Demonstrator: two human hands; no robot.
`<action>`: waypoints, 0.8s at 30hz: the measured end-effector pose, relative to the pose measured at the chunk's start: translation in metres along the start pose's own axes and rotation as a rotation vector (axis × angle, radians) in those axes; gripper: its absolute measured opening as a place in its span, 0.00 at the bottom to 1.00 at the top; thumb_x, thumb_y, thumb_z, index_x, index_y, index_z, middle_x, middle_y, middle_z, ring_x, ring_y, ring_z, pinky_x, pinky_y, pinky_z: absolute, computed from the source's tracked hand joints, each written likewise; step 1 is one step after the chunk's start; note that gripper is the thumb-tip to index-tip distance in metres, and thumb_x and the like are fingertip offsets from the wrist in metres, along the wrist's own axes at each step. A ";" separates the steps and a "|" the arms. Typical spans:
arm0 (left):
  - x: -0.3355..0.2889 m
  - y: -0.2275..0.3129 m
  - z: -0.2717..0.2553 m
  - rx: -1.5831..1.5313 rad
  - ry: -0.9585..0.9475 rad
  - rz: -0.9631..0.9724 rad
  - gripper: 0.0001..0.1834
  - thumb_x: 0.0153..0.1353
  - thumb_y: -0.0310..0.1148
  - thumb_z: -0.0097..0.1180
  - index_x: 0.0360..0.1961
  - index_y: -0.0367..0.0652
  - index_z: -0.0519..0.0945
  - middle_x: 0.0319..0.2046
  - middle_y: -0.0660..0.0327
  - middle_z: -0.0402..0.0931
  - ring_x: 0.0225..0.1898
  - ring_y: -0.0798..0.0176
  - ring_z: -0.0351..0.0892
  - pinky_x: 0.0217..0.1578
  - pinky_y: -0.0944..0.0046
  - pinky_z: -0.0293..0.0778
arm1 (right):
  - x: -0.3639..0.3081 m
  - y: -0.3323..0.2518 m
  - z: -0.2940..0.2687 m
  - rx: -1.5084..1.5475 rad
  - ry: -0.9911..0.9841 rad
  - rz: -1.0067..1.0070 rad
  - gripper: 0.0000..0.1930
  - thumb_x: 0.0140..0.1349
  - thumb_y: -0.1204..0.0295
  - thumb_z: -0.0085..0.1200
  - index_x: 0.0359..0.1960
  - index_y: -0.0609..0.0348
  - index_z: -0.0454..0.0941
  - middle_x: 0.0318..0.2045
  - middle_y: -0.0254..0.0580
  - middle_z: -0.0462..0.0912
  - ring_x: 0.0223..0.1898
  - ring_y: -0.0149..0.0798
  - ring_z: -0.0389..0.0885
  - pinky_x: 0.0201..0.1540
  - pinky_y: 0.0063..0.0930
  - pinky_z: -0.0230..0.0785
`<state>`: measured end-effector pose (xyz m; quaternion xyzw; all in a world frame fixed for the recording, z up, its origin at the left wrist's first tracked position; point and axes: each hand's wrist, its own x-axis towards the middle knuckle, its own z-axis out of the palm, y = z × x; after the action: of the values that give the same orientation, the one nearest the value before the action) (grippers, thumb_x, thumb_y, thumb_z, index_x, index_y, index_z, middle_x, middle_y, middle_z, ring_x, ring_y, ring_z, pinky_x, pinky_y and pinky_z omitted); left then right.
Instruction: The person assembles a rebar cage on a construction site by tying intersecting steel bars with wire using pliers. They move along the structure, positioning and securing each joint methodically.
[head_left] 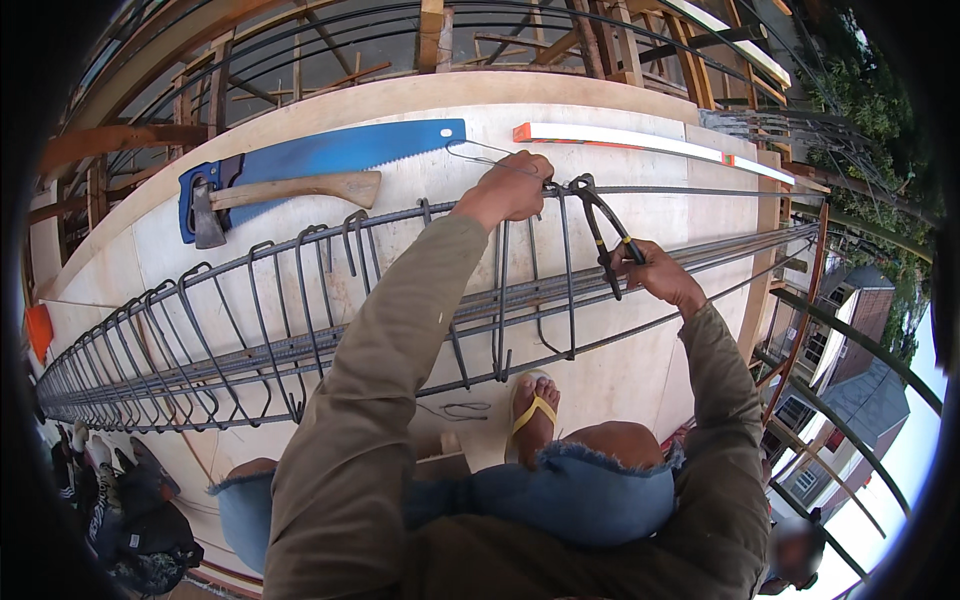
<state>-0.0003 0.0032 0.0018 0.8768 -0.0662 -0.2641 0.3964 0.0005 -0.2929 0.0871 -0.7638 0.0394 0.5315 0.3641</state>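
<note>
Brown sleeves (360,420) are reached over a steel cage (478,303), laid on a pale board (640,390). At the cage's top bar, the left hand (515,187) is curled narrow; what is held inside cannot be told. Pincers (581,184) at that bar are gripped by the right hand (655,272), handles spread. Beyond the cage are laid a blue saw (340,150), a hatchet (295,190) and a white level (630,140).

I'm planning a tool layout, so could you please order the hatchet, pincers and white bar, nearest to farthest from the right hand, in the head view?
1. Pincers, in the right hand.
2. White bar, above it in view.
3. Hatchet, upper left, across the saw.
</note>
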 end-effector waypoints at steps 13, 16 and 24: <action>-0.001 -0.003 0.007 -0.060 0.092 0.014 0.23 0.55 0.22 0.52 0.54 0.41 0.80 0.56 0.52 0.76 0.62 0.48 0.71 0.63 0.55 0.69 | 0.003 -0.120 -0.079 -1.968 0.511 -0.592 0.39 0.65 0.83 0.49 0.77 0.40 0.54 0.66 0.47 0.66 0.71 0.53 0.62 0.69 0.45 0.71; 0.000 -0.004 0.008 -0.076 0.089 -0.005 0.23 0.55 0.22 0.52 0.54 0.41 0.80 0.56 0.52 0.76 0.62 0.48 0.70 0.62 0.54 0.69 | 0.015 -0.129 -0.075 -1.966 0.476 -0.721 0.36 0.67 0.79 0.50 0.76 0.46 0.54 0.66 0.46 0.65 0.72 0.52 0.59 0.74 0.49 0.61; 0.002 -0.002 0.002 -0.009 -0.006 0.003 0.25 0.56 0.22 0.51 0.57 0.40 0.78 0.57 0.51 0.75 0.63 0.46 0.70 0.62 0.54 0.69 | 0.020 -0.125 -0.078 -1.988 0.501 -0.838 0.35 0.67 0.76 0.52 0.75 0.45 0.55 0.67 0.42 0.65 0.73 0.51 0.58 0.77 0.50 0.55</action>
<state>0.0004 0.0029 -0.0019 0.8740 -0.0676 -0.2664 0.4007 0.1266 -0.2411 0.1477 -0.7547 -0.5940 -0.0085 -0.2783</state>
